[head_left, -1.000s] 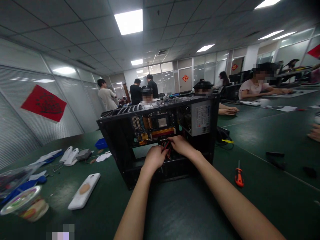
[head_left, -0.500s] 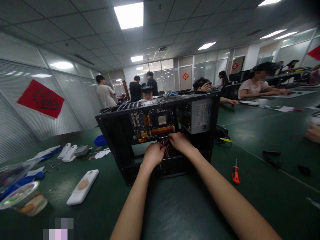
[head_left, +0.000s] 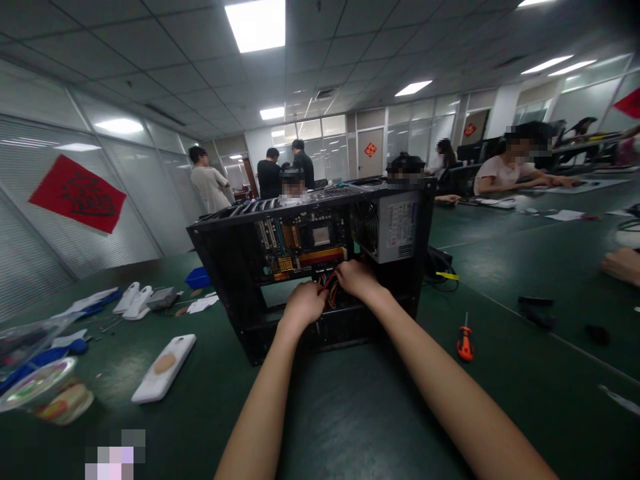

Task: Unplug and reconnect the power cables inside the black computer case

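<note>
An open black computer case (head_left: 215,267) stands on the green table in front of me. Inside it I see a motherboard (head_left: 280,240) and, at the upper right, a grey power supply (head_left: 397,230). Both hands reach into the lower part of the case, below the motherboard. My left hand (head_left: 306,303) is closed on red and dark cables (head_left: 330,290). My right hand (head_left: 354,279) is closed on the same bundle, slightly higher and to the right. The fingertips of both are partly hidden, and the cable ends cannot be made out.
An orange-handled screwdriver (head_left: 465,343) lies to the right, with black cables (head_left: 443,270) behind it. On the left are a white phone-shaped object (head_left: 165,369), a clear plastic cup (head_left: 47,393), a blue tray (head_left: 199,277) and papers. Several people are beyond the case.
The whole view has shifted slightly. Both hands stay at the cables in nearly the same pose. A person behind the case has lowered a hand from the head.
</note>
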`<state>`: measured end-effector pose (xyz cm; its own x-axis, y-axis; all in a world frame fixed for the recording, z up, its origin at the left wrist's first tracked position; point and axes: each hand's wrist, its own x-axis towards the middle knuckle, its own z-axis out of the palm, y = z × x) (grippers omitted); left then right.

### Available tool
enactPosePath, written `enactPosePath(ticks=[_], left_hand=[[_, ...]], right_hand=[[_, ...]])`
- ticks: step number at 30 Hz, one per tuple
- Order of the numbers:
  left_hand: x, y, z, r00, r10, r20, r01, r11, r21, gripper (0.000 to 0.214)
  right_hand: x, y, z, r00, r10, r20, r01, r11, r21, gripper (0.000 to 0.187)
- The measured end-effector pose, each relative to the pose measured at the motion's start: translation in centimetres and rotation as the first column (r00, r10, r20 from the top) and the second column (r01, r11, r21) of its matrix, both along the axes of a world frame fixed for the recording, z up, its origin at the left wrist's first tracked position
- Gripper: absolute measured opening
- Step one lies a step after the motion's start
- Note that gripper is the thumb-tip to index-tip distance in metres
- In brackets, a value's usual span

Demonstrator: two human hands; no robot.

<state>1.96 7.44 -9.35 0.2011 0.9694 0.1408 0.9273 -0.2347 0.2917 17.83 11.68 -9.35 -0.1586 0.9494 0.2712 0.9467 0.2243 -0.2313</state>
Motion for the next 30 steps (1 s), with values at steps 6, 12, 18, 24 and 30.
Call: enactPosePath(ticks=[6, 12, 18, 24, 30], left_hand=[[0.3, -0.3, 0.0, 1.0, 0.012, -0.011, -0.012, 1.0, -0.001, 0.036], [0.5, -1.0, 0.4, 0.998, 0.059, 0.005, -0.059, 0.992, 0.108, 0.044], [0.6, -0.7, 0.4, 0.998, 0.016, -0.062, -0.015, 0.999, 0.029, 0.046], [1.2, -1.2, 0.8, 0.973, 0.089, -0.214, -0.084, 0.996, 0.034, 0.05], [1.6, -1.6, 0.9, 0.953, 0.161, -0.256, -0.148, 0.987, 0.07, 0.05]], right_hand=[[-0.1, 0.3, -0.2, 1.0, 0.02, 0.013, -0.02, 1.0, -0.016, 0.038], [0.0, -0.1, 0.0, 0.999, 0.05, -0.003, -0.05, 0.998, -0.029, 0.037], [0.0, -0.1, 0.1, 0.999, 0.054, -0.007, -0.054, 0.997, -0.059, 0.038], [0.0, 0.1, 0.1, 0.998, 0.057, 0.032, -0.055, 0.997, -0.052, 0.04], [0.0, 0.3, 0.0, 0.998, 0.053, 0.037, -0.052, 0.998, -0.038, 0.04]])
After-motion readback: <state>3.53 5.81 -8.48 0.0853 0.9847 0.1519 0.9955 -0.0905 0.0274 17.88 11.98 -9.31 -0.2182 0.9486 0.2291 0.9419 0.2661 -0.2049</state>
